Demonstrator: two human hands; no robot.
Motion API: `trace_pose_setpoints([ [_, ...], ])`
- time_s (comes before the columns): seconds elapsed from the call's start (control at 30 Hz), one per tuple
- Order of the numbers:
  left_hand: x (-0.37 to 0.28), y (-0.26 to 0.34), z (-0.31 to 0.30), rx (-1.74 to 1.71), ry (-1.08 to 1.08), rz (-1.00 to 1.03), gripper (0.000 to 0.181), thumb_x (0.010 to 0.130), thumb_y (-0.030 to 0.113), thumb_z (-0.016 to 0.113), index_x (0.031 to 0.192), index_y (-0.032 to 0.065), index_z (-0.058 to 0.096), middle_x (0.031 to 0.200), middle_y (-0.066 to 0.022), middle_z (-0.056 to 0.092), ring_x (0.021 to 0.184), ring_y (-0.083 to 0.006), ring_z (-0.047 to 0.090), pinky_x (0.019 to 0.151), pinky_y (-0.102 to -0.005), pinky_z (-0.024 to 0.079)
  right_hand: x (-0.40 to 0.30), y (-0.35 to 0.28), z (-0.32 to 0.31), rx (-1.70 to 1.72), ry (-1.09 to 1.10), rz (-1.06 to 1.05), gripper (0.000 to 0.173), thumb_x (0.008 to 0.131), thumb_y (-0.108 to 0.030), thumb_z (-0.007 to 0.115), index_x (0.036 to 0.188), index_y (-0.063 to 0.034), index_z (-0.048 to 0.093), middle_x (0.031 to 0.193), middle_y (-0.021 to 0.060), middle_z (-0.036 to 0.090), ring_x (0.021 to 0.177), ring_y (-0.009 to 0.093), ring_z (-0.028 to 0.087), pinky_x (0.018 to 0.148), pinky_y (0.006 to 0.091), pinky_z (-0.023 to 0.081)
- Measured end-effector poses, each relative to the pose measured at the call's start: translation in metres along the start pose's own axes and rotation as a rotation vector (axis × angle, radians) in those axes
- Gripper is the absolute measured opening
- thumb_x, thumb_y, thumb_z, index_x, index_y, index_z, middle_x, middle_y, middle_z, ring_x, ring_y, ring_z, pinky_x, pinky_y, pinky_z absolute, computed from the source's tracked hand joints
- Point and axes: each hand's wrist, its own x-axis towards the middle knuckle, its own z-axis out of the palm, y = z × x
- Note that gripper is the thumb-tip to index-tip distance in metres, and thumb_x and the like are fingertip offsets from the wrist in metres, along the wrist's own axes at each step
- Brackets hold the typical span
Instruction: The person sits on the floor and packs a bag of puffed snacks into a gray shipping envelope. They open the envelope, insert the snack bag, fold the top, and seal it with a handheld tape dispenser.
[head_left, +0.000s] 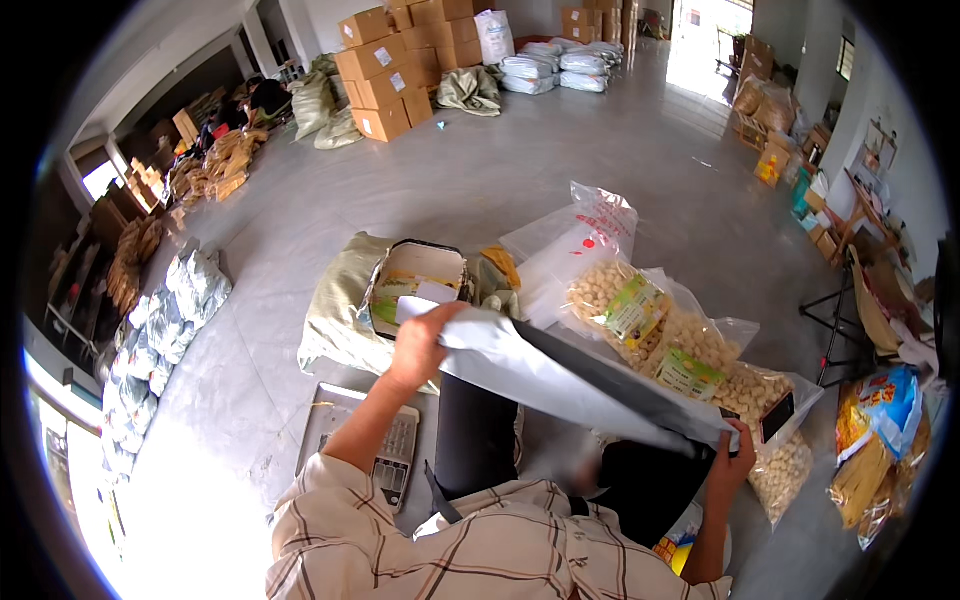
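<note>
A white plastic mailing bag with a dark inside (555, 386) is stretched slantwise above my lap. My left hand (424, 341) grips its upper end, and a white flap, sheet or bag corner I cannot tell, juts beyond the fingers. At the lower end, my right hand (731, 457) pinches the other corner. Past the bag, on the right, lie clear bags of pale puffed pieces (679, 334) with green and yellow labels. A phone (777, 417) rests on the nearest of them. Beyond my left hand, an open tub (431, 262) holding printed labels sits on a woven sack (337, 300).
A weighing scale with a keypad (394, 450) is on the floor by my left arm. Clear empty-looking bags (562, 247) lie ahead. Filled grey bags (169, 315) line the left, cartons (382, 82) stand behind, and a tripod (836, 307) is at right.
</note>
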Motion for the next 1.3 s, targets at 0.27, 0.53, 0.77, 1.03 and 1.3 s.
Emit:
trace_pose_setpoints([
  [0.27, -0.033, -0.144, -0.115, -0.659, 0.676, -0.931, 0.022, 0.087, 0.015, 0.057, 0.104, 0.0005, 0.056, 0.084, -0.0073, 0.060, 0.069, -0.0185, 0.058, 0.064, -0.0339, 0.050, 0.037, 0.005, 0.003, 0.067, 0.005, -0.021, 0.015, 0.083, -0.003, 0.053, 0.096, 0.0021, 0.059, 0.089, 0.0117, 0.062, 0.083, 0.020, 0.059, 0.079, 0.0307, 0.043],
  [0.53, -0.003, -0.125, -0.166, -0.373, 1.218, -0.313, 0.028, 0.088, -0.002, 0.041, 0.113, -0.0043, 0.051, 0.108, -0.0107, 0.057, 0.096, -0.0183, 0.055, 0.086, -0.0306, 0.043, 0.035, -0.026, 0.021, 0.045, -0.097, -0.019, 0.016, 0.082, 0.002, 0.051, 0.096, 0.0019, 0.059, 0.087, 0.0099, 0.063, 0.081, 0.016, 0.059, 0.071, 0.0268, 0.045],
  [0.77, 0.057, -0.083, -0.133, 0.159, 0.965, -0.039, 0.057, 0.073, -0.016, 0.033, 0.126, 0.0008, 0.042, 0.125, -0.0149, 0.048, 0.120, -0.0242, 0.043, 0.103, -0.0327, 0.029, 0.031, -0.040, 0.029, 0.048, -0.124, 0.012, 0.015, 0.084, 0.002, 0.051, 0.096, 0.0012, 0.060, 0.085, 0.0103, 0.062, 0.079, 0.016, 0.058, 0.071, 0.0268, 0.044],
  [1.03, 0.118, -0.094, -0.122, 0.422, 0.760, 0.240, 0.077, 0.063, -0.024, 0.035, 0.133, 0.0090, 0.040, 0.145, -0.0183, 0.025, 0.134, -0.0339, 0.026, 0.107, -0.0433, 0.027, 0.032, -0.031, 0.031, -0.132, -0.074, 0.069, 0.016, 0.079, -0.001, 0.058, 0.094, -0.0023, 0.063, 0.070, 0.0061, 0.060, 0.052, 0.009, 0.044, 0.050, 0.0262, 0.037],
  [1.3, 0.065, -0.153, -0.022, 0.288, 0.385, 0.043, 0.092, 0.057, -0.027, 0.033, 0.141, 0.0115, 0.028, 0.149, -0.0181, 0.012, 0.136, -0.0388, 0.015, 0.109, -0.0449, 0.022, 0.033, -0.034, 0.036, -0.050, -0.053, 0.094, 0.018, 0.077, 0.001, 0.058, 0.094, -0.0029, 0.064, 0.066, 0.0022, 0.058, 0.047, 0.003, 0.039, 0.043, 0.0223, 0.030],
])
